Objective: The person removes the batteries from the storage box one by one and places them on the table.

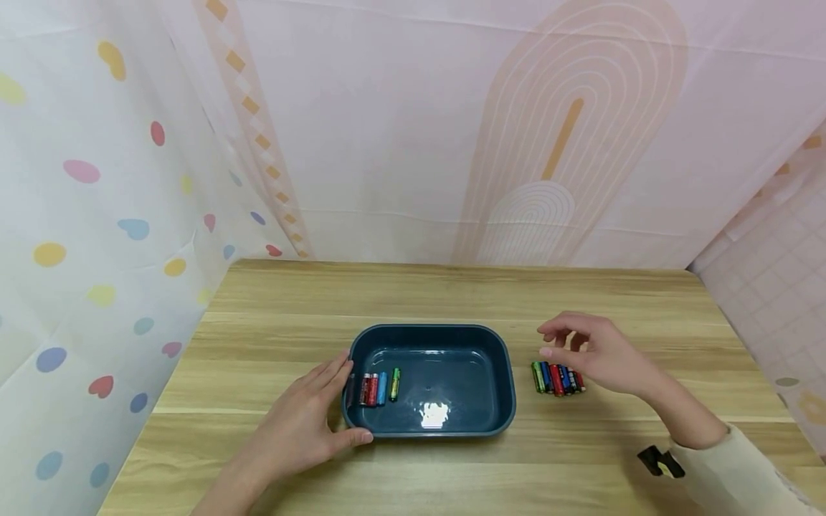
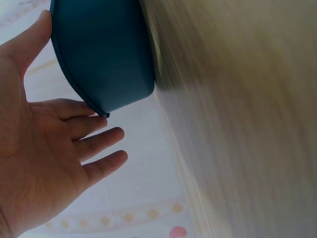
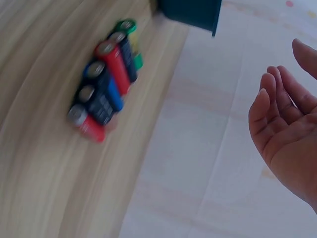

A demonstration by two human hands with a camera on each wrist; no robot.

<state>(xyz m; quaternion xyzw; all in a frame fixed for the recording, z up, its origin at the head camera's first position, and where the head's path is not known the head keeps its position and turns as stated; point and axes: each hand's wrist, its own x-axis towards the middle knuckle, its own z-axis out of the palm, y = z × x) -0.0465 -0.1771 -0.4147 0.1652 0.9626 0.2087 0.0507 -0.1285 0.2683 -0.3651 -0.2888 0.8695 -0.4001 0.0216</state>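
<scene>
A dark teal plastic tray (image 1: 452, 430) sits on the table, and my left hand (image 1: 303, 416) rests against its left end with thumb and fingertips at the rim. Inside, near that end, lie several batteries: red ones (image 1: 369, 390), a blue one (image 1: 383, 388) and, slightly apart, a green one (image 1: 395, 385). My right hand (image 1: 600, 351) hovers above a row of batteries to the right of the tray, its fingers loosely bent around nothing. That row holds a green battery (image 3: 130, 37), a red battery (image 3: 113, 64) and several dark, blue and red ones lying side by side.
The wooden table (image 1: 284, 294) reaches back to a patterned cloth (image 1: 387, 143). Another cloth with coloured spots (image 1: 84, 236) hangs at the left. By the right sleeve (image 1: 736, 466) is a small black strap-like piece (image 1: 660, 461).
</scene>
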